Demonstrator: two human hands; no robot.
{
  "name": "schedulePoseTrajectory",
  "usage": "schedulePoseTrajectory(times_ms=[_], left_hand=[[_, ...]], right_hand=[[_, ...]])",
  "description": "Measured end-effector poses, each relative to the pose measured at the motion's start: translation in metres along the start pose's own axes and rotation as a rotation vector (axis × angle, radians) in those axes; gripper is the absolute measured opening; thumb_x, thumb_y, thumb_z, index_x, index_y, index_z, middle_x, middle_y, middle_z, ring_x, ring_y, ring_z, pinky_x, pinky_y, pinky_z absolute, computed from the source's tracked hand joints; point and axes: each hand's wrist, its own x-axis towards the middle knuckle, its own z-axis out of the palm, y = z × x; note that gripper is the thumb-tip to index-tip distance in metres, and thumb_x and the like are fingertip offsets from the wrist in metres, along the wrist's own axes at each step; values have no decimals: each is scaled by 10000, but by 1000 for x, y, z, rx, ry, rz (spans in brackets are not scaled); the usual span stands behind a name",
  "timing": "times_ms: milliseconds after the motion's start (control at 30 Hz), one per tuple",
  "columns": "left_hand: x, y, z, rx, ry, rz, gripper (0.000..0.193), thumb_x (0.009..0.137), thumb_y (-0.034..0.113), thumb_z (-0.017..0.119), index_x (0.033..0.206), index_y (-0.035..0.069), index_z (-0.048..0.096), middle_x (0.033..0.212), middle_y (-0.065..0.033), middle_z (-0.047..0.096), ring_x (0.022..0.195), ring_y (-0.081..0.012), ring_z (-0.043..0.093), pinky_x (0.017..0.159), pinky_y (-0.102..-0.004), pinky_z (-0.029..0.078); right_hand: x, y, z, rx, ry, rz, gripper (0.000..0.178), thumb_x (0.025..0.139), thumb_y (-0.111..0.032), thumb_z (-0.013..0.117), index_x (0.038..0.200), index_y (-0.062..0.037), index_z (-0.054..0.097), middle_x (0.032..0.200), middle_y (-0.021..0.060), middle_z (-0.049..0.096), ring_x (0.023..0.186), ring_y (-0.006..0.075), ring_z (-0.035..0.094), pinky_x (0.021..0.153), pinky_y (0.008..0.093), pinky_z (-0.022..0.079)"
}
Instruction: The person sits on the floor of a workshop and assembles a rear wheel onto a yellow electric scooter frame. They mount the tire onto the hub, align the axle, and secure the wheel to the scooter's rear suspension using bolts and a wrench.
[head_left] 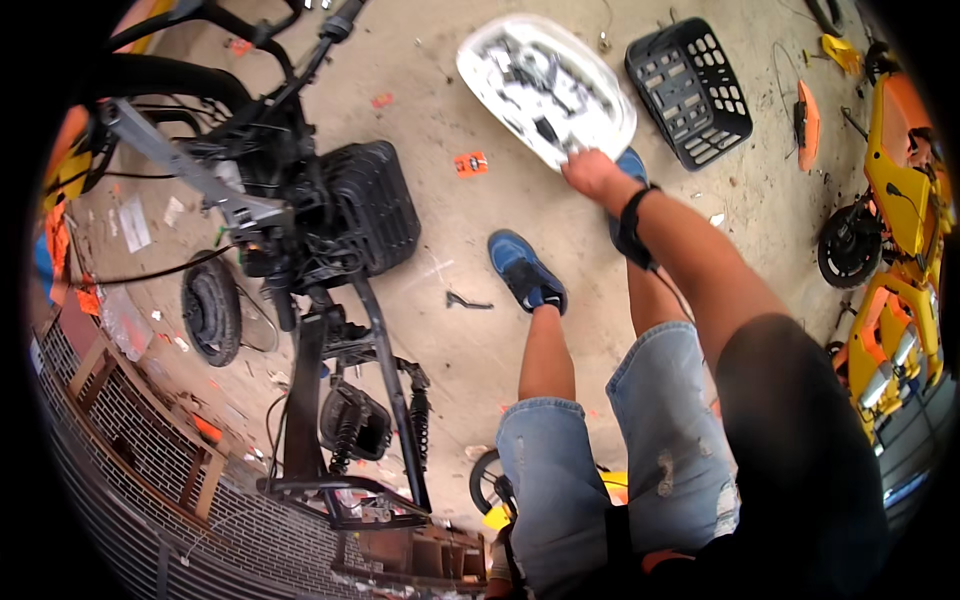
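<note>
My right hand reaches forward, closed on the near rim of a white plastic basin. Several loose metal and dark parts lie in the basin, too small and blurred to name one by one. A dark band circles my right wrist. At the lower edge, beside my left thigh, shows a bit of my left hand or wrist; its fingers are hidden. To the left stands a stripped motorbike frame with shock absorbers, cables and a black ribbed box.
A black slotted crate lies right of the basin. Yellow motorbikes stand at the right. A loose wheel is left of the frame. On the concrete floor are a small black lever-like part and an orange packet.
</note>
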Motion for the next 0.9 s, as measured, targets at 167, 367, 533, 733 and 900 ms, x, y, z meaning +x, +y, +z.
schedulePoseTrajectory(times_ms=[167, 367, 533, 733, 900], left_hand=[[45, -22, -42, 53, 32, 128, 248, 1007, 209, 562, 1194, 88, 671, 661, 18, 584, 550, -142, 577, 511, -311, 496], [166, -121, -130, 190, -116, 57, 657, 916, 471, 650, 1443, 162, 406, 1166, -163, 627, 1040, -231, 623, 914, -425, 528], [198, -139, -172, 144, -24, 132, 539, 937, 385, 624, 1383, 133, 458, 1065, -144, 631, 946, -233, 634, 839, -414, 539], [210, -143, -279, 179, 68, 207, 403, 961, 283, 593, 1311, 97, 521, 944, -121, 635, 832, -235, 647, 749, -401, 552], [219, -149, -357, 160, 130, 235, 299, 982, 198, 567, 1251, 68, 573, 842, -102, 639, 737, -236, 658, 674, -390, 563]], right_hand=[[-86, -76, 16, 23, -51, 149, 188, 894, -154, 542, 908, -128, 728, 961, 88, 713, 931, 278, 698, 772, 426, 539], [-186, -162, 93, 23, -237, 302, 222, 943, -164, 525, 990, -143, 741, 1012, 57, 721, 966, 246, 694, 789, 420, 526], [-260, -235, 161, 19, -180, 373, 215, 923, -163, 535, 937, -171, 749, 940, 26, 724, 924, 228, 701, 771, 397, 502], [-343, -334, 238, 147, -151, 526, 95, 833, -137, 611, 866, -134, 700, 917, 61, 693, 923, 259, 675, 749, 420, 518], [-364, -404, 277, 204, -85, 681, 98, 835, -136, 610, 880, -129, 697, 944, 55, 683, 962, 269, 657, 763, 425, 527]])
